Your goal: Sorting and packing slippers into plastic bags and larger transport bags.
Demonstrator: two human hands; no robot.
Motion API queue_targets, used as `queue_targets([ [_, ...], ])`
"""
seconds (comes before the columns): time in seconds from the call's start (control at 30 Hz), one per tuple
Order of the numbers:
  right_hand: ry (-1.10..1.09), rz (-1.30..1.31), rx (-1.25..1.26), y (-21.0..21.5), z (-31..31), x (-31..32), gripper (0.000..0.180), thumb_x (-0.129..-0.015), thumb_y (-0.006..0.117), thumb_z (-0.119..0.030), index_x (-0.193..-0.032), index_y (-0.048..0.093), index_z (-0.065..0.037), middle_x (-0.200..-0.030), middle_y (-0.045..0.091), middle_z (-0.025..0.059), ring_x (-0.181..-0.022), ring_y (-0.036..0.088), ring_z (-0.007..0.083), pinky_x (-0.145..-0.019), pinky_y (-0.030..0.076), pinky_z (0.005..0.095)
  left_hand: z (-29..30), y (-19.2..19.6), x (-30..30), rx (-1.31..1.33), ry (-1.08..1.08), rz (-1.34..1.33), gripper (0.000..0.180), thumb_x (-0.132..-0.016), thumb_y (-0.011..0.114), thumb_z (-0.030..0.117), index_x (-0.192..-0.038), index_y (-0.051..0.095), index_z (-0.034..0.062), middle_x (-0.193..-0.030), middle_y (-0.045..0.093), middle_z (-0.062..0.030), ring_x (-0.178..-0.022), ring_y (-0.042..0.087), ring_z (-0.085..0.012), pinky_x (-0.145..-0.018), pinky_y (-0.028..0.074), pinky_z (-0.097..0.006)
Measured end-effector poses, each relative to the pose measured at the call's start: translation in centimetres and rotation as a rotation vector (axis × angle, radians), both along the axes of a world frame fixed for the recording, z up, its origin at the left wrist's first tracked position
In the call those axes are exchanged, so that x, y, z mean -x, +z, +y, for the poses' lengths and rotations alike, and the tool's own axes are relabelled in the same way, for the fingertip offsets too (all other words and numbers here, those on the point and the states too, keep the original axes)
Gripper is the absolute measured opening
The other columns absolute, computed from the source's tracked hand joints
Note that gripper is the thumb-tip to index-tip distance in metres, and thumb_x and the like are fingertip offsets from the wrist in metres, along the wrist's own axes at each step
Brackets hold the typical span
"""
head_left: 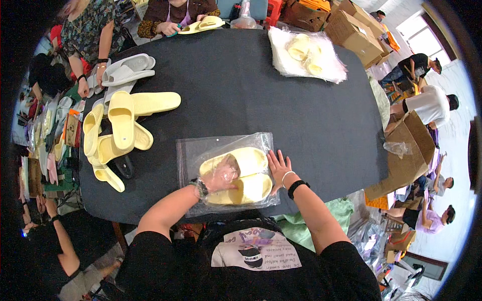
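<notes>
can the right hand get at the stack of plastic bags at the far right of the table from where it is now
Probably not without leaning. The right hand lies flat on the bagged yellow slippers at the near edge, and the stack of plastic bags sits across the black table. Nothing lies between; it just looks far.

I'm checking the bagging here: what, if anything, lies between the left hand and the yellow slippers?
Nothing visible does. The left hand is inside the clear plastic bag, resting right on the yellow slippers. The right hand presses flat at the bag's right edge, beside the slippers, on the black table.
</notes>
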State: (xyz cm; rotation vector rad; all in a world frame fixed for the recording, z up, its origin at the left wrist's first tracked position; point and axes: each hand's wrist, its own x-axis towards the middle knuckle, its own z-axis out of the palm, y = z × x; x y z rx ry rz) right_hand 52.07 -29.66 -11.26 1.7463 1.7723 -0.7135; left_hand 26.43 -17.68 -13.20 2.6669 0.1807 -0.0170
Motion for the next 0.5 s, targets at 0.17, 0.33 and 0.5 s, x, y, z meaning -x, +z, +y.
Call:
queue_targets([
  [0.17,-0.013,0.038,-0.004,-0.1,-0.2,-0.2,0.157,-0.038,0.090,-0.056,-0.150,-0.008,-0.005,-0.158,-0.009,0.0154,-0.143,-0.010,0.0405,-0.113,0.010,0.0613,-0.5,-1.5,0.1,0.076,0.122,0.013,0.028,-0.070,0.071,0.029,-0.081,0.066,0.0032,-0.093,0.063,-0.0146,-0.107,0.052,-0.0342,-0.109,0.028,-0.053],
  [0.33,-0.009,0.044,-0.018,0.2,0.0,0.2,0.154,-0.040,0.090,-0.053,-0.150,-0.007,-0.006,-0.158,-0.010,0.0138,-0.144,-0.012,0.0394,-0.113,0.008,0.0602,1.6,-4.9,9.7,-0.150,0.428,-0.286,0.030,-0.075,0.064,0.023,-0.102,0.066,0.0089,-0.112,0.062,-0.0125,-0.118,0.050,-0.0325,-0.110,0.026,-0.054],
  [0.5,-0.061,0.058,-0.034,-0.3,-0.9,-0.7,0.156,-0.038,0.092,-0.050,-0.151,-0.008,-0.009,-0.159,-0.009,0.0095,-0.144,-0.010,0.0382,-0.113,0.006,0.0612,2.7,-1.2,17.7,-0.213,0.671,0.317,0.036,-0.074,0.062,0.017,-0.109,0.065,0.0079,-0.115,0.060,-0.0118,-0.117,0.049,-0.0326,-0.107,0.026,-0.053],
])
